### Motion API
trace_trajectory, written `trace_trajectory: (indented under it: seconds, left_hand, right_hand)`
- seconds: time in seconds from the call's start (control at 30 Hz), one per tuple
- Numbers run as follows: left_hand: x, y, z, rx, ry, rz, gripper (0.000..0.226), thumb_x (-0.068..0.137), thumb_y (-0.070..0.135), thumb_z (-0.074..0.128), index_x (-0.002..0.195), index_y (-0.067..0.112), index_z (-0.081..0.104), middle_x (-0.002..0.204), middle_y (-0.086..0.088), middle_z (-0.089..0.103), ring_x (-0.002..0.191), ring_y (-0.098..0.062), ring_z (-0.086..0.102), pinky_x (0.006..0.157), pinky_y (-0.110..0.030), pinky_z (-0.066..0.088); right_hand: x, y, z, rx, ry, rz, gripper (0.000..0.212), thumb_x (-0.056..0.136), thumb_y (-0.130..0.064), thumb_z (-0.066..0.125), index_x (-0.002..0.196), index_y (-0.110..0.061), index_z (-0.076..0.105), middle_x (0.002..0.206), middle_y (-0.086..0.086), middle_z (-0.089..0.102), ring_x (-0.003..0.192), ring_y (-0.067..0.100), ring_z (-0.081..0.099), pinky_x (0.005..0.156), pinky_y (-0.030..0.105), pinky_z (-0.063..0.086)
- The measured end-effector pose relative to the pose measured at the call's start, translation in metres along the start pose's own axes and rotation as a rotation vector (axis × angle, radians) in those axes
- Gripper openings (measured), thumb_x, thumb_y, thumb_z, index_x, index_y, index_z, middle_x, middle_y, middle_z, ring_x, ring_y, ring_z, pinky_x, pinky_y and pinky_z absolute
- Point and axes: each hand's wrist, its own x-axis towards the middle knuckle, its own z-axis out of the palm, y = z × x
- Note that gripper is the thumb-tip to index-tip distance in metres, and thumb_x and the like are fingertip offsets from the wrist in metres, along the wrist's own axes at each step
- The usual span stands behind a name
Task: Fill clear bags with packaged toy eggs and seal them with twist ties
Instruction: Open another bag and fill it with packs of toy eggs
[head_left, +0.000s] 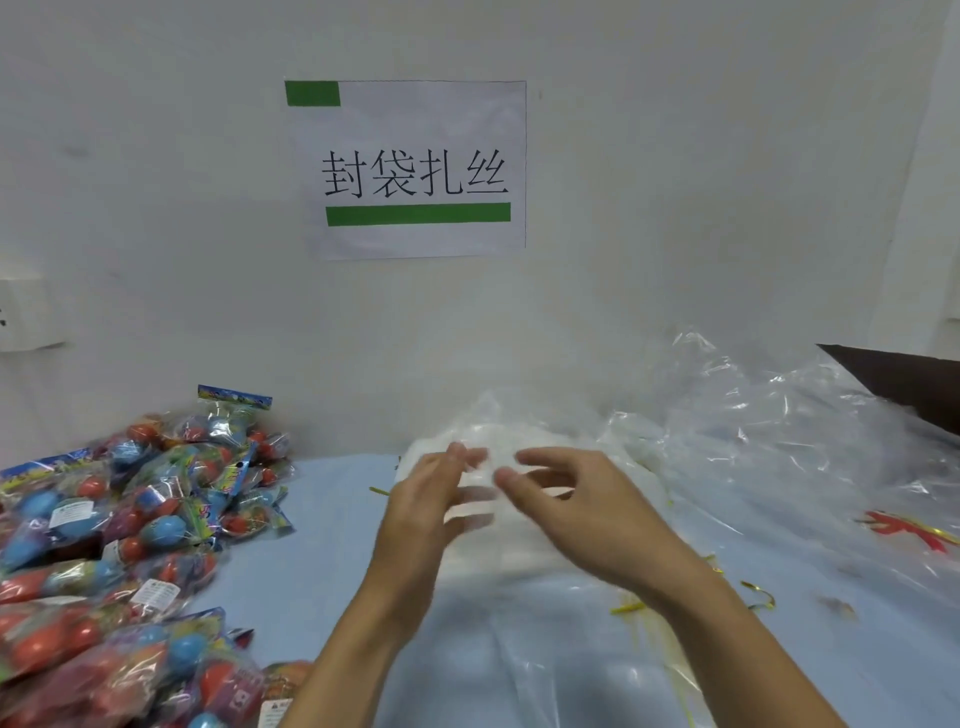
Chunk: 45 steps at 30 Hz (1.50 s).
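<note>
Motion blur smears the fingertips of the left hand (431, 499) and right hand (561, 499), so their hold on the clear bag (483, 493) is unreadable. The egg pile (119, 545) at the bench's left edge runs out of frame.

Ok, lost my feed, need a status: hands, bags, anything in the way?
Left hand and right hand over stack of clear bags, grip blurred. Packaged toy eggs piled left, unbagged. Nothing blocking.
</note>
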Motion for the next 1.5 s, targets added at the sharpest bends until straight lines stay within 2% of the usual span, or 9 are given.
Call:
trace_trajectory:
  seconds: [0.17, 0.27, 0.43, 0.67, 0.87, 1.07, 1.17, 1.33, 1.5]
  left_hand:
    - [-0.005, 0.004, 0.005, 0.036, -0.134, -0.020, 0.040, 0.092, 0.048, 0.052, 0.091, 0.020, 0.081, 0.094, -0.007, 0.077, 0.090, -0.019, 0.073, 0.073, -0.025, 0.057]
    - [-0.002, 0.000, -0.003, 0.276, 0.129, 0.065, 0.007, 0.079, 0.016, 0.081, 0.075, 0.021, 0.081, 0.077, 0.001, 0.076, 0.071, -0.013, 0.070, 0.065, -0.017, 0.053]
    - [0.003, 0.004, -0.022, 0.473, 0.575, 0.186, 0.033, 0.078, -0.004, 0.075, 0.073, 0.027, 0.067, 0.063, 0.005, 0.065, 0.054, -0.001, 0.056, 0.056, -0.015, 0.043]
    - [0.001, -0.001, -0.010, 0.420, 0.295, 0.043, 0.046, 0.084, 0.017, 0.074, 0.120, 0.029, 0.047, 0.107, 0.009, 0.059, 0.093, -0.008, 0.060, 0.068, -0.020, 0.045]
    - [-0.002, -0.010, -0.003, 0.691, 0.225, -0.056, 0.025, 0.075, 0.016, 0.083, 0.086, 0.026, 0.062, 0.065, 0.004, 0.055, 0.052, -0.004, 0.050, 0.049, -0.015, 0.038]
    - [-0.003, 0.002, -0.015, 0.885, 0.673, 0.101, 0.023, 0.085, 0.003, 0.058, 0.089, 0.026, 0.056, 0.083, -0.002, 0.058, 0.068, -0.017, 0.055, 0.059, -0.032, 0.039]
    - [-0.001, 0.001, -0.010, 0.684, 0.517, 0.119, 0.025, 0.088, 0.006, 0.061, 0.104, 0.024, 0.055, 0.103, 0.000, 0.055, 0.079, -0.009, 0.055, 0.064, -0.029, 0.044]
    - [-0.004, -0.010, 0.005, 0.611, 0.245, 0.117, 0.022, 0.081, 0.016, 0.078, 0.090, 0.017, 0.059, 0.076, 0.002, 0.062, 0.062, -0.003, 0.056, 0.057, -0.010, 0.045]
    - [-0.001, -0.007, -0.006, 0.839, 0.511, 0.194, 0.029, 0.076, -0.011, 0.058, 0.058, 0.008, 0.048, 0.053, -0.005, 0.046, 0.053, -0.022, 0.041, 0.046, -0.032, 0.032]
  right_hand:
    - [0.004, 0.006, 0.013, 0.050, 0.133, -0.052, 0.008, 0.088, -0.018, 0.074, 0.080, -0.017, 0.076, 0.073, -0.001, 0.075, 0.069, 0.011, 0.072, 0.073, 0.036, 0.061]
    - [0.007, 0.010, 0.001, 0.088, 0.257, 0.011, 0.023, 0.089, -0.006, 0.071, 0.067, -0.016, 0.072, 0.061, -0.001, 0.072, 0.053, 0.011, 0.069, 0.058, 0.023, 0.055]
    - [0.010, 0.023, -0.023, -0.051, 0.622, 0.083, 0.016, 0.088, -0.013, 0.068, 0.075, -0.021, 0.070, 0.069, -0.005, 0.069, 0.078, 0.022, 0.068, 0.074, 0.032, 0.052]
    - [0.011, 0.020, -0.001, 0.056, 0.424, 0.047, 0.014, 0.087, -0.008, 0.061, 0.089, -0.022, 0.059, 0.080, -0.003, 0.067, 0.077, 0.018, 0.069, 0.062, 0.024, 0.049]
    - [0.004, 0.011, 0.026, -0.049, 0.218, -0.057, 0.034, 0.076, -0.012, 0.078, 0.071, -0.024, 0.047, 0.065, -0.006, 0.050, 0.055, 0.003, 0.048, 0.052, 0.015, 0.040]
    - [0.008, 0.020, 0.012, -0.232, 0.557, -0.014, 0.022, 0.081, -0.002, 0.056, 0.094, -0.020, 0.054, 0.081, 0.001, 0.057, 0.079, 0.024, 0.053, 0.066, 0.035, 0.034]
    - [0.010, 0.022, 0.015, -0.164, 0.471, -0.002, 0.030, 0.088, -0.006, 0.055, 0.114, -0.021, 0.055, 0.085, -0.005, 0.057, 0.082, 0.019, 0.056, 0.074, 0.030, 0.037]
    - [0.006, 0.018, 0.036, -0.123, 0.301, -0.146, 0.028, 0.086, -0.018, 0.073, 0.086, -0.032, 0.049, 0.077, -0.012, 0.059, 0.067, 0.006, 0.059, 0.064, 0.023, 0.046]
    - [0.009, 0.022, 0.025, -0.279, 0.554, -0.090, 0.036, 0.079, 0.002, 0.053, 0.062, -0.024, 0.035, 0.062, -0.004, 0.044, 0.066, 0.026, 0.044, 0.053, 0.034, 0.033]
